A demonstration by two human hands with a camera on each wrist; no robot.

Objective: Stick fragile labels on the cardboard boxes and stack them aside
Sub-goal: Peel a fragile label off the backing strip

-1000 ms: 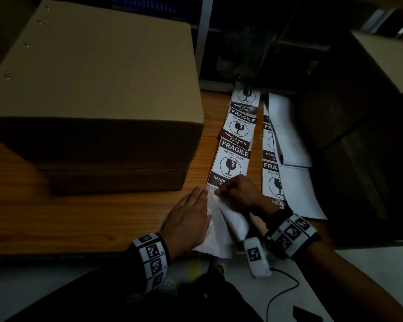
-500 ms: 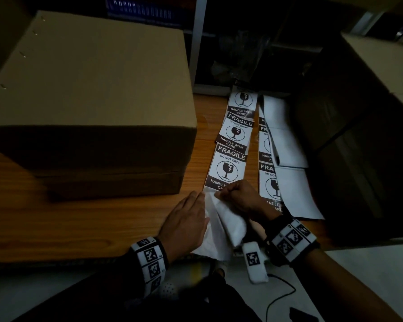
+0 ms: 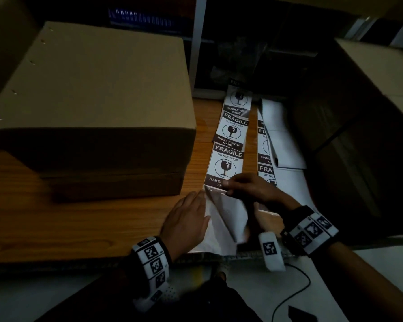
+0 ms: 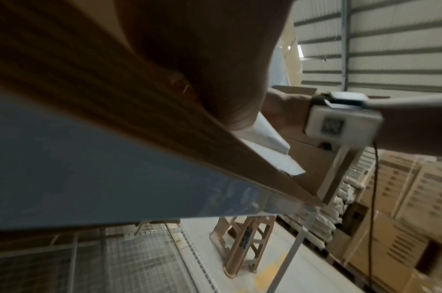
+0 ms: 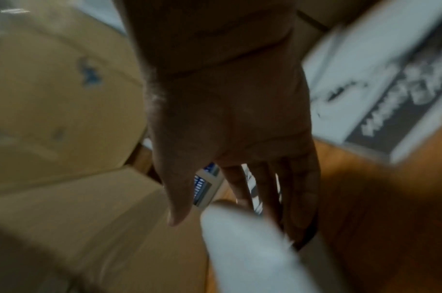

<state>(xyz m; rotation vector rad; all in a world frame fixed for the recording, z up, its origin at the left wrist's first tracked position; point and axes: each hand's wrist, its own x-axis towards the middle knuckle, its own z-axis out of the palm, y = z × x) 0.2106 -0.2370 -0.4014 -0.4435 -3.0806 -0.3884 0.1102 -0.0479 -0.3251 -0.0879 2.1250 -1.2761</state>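
The thin, limp fragile label (image 3: 226,167) is being pinched at its near edge by the right hand (image 3: 249,188); backing paper (image 3: 221,219) is being pressed flat under the left hand (image 3: 186,219), fingers straight.

Dim room: wooden table (image 3: 79,219), corrugated wall (image 4: 390,39), pale floor (image 4: 302,267), perhaps 1 wooden ladder (image 4: 245,243).

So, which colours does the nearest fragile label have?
The fragile label is white with dark bands and white lettering; the head view shows it best.
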